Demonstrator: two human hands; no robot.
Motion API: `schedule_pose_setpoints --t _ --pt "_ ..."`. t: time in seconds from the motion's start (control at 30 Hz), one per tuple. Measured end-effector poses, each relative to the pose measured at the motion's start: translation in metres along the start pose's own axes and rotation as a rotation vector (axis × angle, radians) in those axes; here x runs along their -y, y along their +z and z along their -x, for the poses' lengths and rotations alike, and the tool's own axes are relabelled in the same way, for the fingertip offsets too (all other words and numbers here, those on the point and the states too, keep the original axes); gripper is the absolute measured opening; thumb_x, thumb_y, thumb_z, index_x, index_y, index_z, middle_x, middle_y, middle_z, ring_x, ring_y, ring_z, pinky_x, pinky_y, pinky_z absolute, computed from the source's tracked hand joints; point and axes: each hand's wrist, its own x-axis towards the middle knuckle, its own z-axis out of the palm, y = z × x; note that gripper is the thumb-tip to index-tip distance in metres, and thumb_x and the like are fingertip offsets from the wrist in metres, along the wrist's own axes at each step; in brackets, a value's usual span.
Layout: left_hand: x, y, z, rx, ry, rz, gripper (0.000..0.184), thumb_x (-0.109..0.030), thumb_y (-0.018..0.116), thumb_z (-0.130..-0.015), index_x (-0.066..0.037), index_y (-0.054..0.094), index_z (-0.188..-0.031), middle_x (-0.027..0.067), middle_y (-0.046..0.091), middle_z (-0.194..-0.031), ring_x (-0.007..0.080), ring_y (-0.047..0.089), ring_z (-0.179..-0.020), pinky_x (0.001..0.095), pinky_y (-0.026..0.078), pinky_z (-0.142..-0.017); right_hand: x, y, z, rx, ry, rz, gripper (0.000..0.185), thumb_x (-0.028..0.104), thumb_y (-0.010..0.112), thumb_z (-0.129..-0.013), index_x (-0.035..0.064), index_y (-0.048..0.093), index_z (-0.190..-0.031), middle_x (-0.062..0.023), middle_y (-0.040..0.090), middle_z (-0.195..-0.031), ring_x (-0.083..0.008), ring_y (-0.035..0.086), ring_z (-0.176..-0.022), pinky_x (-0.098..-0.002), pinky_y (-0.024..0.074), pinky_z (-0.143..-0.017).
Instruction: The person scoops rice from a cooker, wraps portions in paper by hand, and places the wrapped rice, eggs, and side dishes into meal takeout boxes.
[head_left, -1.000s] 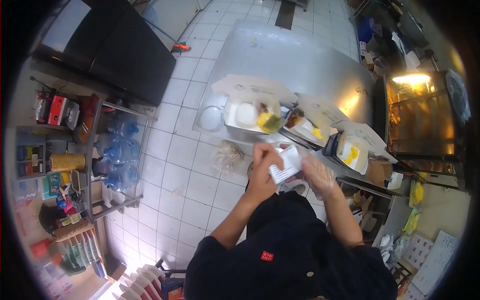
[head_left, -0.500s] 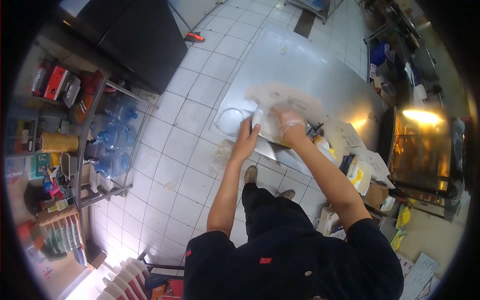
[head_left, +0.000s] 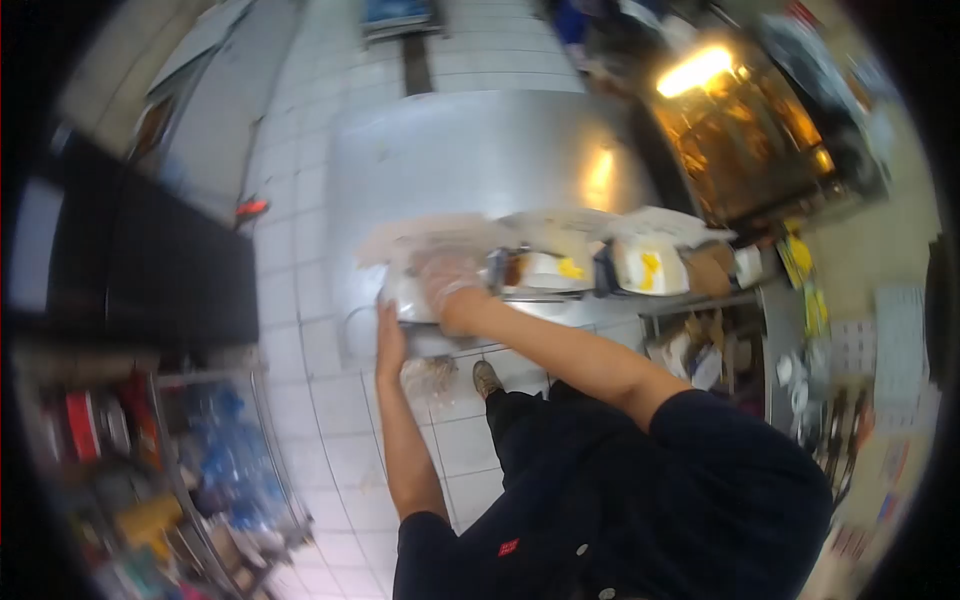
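Note:
A white takeaway box (head_left: 404,292), its lid raised on the far side, sits at the near left of the metal table (head_left: 460,140). My left hand (head_left: 388,345) grips the box's left edge, fingers pointing away from me. Over the box is my right hand (head_left: 447,285) in a clear plastic glove. Motion blur hides its fingers and anything in them. Just right of it stands a second open box (head_left: 545,275) with something yellow and dark inside. Farther right is another open box (head_left: 650,272), also with yellow in it.
A lit glass cabinet (head_left: 740,140) with browned food glows at the back right. To the left are a dark cabinet (head_left: 170,270) and a rack holding large blue water bottles (head_left: 238,455). A clear plastic bag (head_left: 430,382) lies on the tiled floor near my shoe (head_left: 486,378).
The view has swung right, bringing the lit cabinet and open boxes further in. Both hands remain at the same box; the right hand is still over it, now more blurred.

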Motion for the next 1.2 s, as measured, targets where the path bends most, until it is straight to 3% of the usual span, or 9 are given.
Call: schedule_pose_setpoints --t 0.07,0.1,0.13,0.37,0.67,0.97,1.07,1.13,1.2 --pt "-0.079 -0.011 0.006 0.033 -0.26 0.547 0.063 -0.035 0.037 -0.108 0.006 0.023 -0.154 0.019 0.029 -0.16 0.0287 0.028 -0.148 0.0359 0.022 -0.121 0.003 -0.034 0.038 -0.169 0.038 -0.143 0.066 0.013 0.068 -0.084 0.0051 0.044 -0.145 -0.0204 0.053 -0.138 -0.0353 0.05 -0.128 -0.0517 0.0403 -0.107" --pt "-0.04 -0.009 -0.002 0.024 -0.015 -0.034 0.062 -0.038 0.037 -0.108 0.004 0.026 -0.153 0.0177 0.039 -0.153 0.0288 0.041 -0.139 0.0385 0.034 -0.115 0.0 -0.029 0.054 -0.375 0.027 -0.209 0.064 0.011 0.069 -0.084 0.0057 0.046 -0.144 -0.0189 0.056 -0.135 -0.035 0.053 -0.124 -0.0502 0.0423 -0.105" --pt "-0.093 -0.009 0.002 0.092 -0.311 0.621 0.06 -0.039 0.037 -0.107 0.003 0.032 -0.15 0.0155 0.049 -0.143 0.0265 0.051 -0.13 0.039 0.041 -0.109 -0.008 -0.025 0.077 -0.521 -0.042 -0.302 0.061 0.011 0.069 -0.085 0.0058 0.048 -0.142 -0.0176 0.057 -0.132 -0.0348 0.054 -0.122 -0.0487 0.043 -0.104" --pt "-0.053 0.015 -0.009 -0.37 -0.222 0.194 0.062 -0.035 0.036 -0.106 0.011 0.036 -0.147 0.0223 0.036 -0.156 0.0319 0.036 -0.143 0.038 0.026 -0.119 -0.116 0.075 0.213 -1.024 -0.139 -0.731 0.038 0.009 0.064 -0.093 0.0077 0.056 -0.13 -0.0138 0.065 -0.116 -0.0326 0.063 -0.104 -0.043 0.0506 -0.091" --pt "-0.066 0.011 -0.041 -0.011 -0.214 0.444 0.053 -0.036 0.04 -0.105 0.003 0.045 -0.141 0.0138 0.054 -0.137 0.0247 0.053 -0.126 0.038 0.039 -0.108 -0.228 0.204 0.269 -1.017 1.145 -1.753 0.05 0.032 0.057 -0.1 0.0118 0.045 -0.144 -0.0148 0.061 -0.122 -0.0244 0.064 -0.095 -0.0381 0.054 -0.081" --pt "-0.036 0.039 -0.046 0.049 -0.195 0.295 0.055 -0.035 0.042 -0.104 0.009 0.047 -0.137 0.0213 0.054 -0.134 0.0306 0.052 -0.123 0.0414 0.037 -0.108 -0.286 0.221 0.235 -0.977 0.986 -2.275 0.066 0.039 0.056 -0.101 0.0197 0.024 -0.155 -0.0135 0.055 -0.132 -0.0242 0.064 -0.092 -0.0382 0.054 -0.076" --pt "-0.039 0.042 -0.032 0.044 0.012 -0.255 0.05 -0.028 0.037 -0.106 0.009 0.049 -0.138 0.0251 0.049 -0.142 0.0337 0.043 -0.136 0.0398 0.029 -0.117 -0.281 0.214 0.235 -0.975 0.975 -2.226 0.066 0.047 0.052 -0.102 0.0193 0.025 -0.155 -0.0154 0.049 -0.141 -0.0292 0.058 -0.116 -0.0479 0.043 -0.103" --pt "-0.049 0.041 -0.04 0.108 -0.127 0.515 0.057 -0.034 0.043 -0.107 -0.001 0.032 -0.152 0.0164 0.042 -0.15 0.0277 0.039 -0.139 0.041 0.032 -0.116 -0.287 0.238 0.234 -0.952 1.056 -2.378 0.069 0.05 0.05 -0.101 0.0182 0.023 -0.156 -0.0169 0.042 -0.149 -0.0315 0.049 -0.13 -0.0499 0.0277 -0.116" --pt "-0.089 0.041 -0.015 -0.18 0.117 0.022 0.061 -0.04 0.028 -0.109 0.007 0.038 -0.148 0.0206 0.038 -0.155 0.0313 0.033 -0.145 0.0379 0.023 -0.121 -0.264 0.231 0.248 -0.803 1.094 -2.49 0.069 0.05 0.05 -0.101 0.0171 0.024 -0.156 -0.0174 0.034 -0.155 -0.0323 0.044 -0.137 -0.0503 0.0184 -0.12"
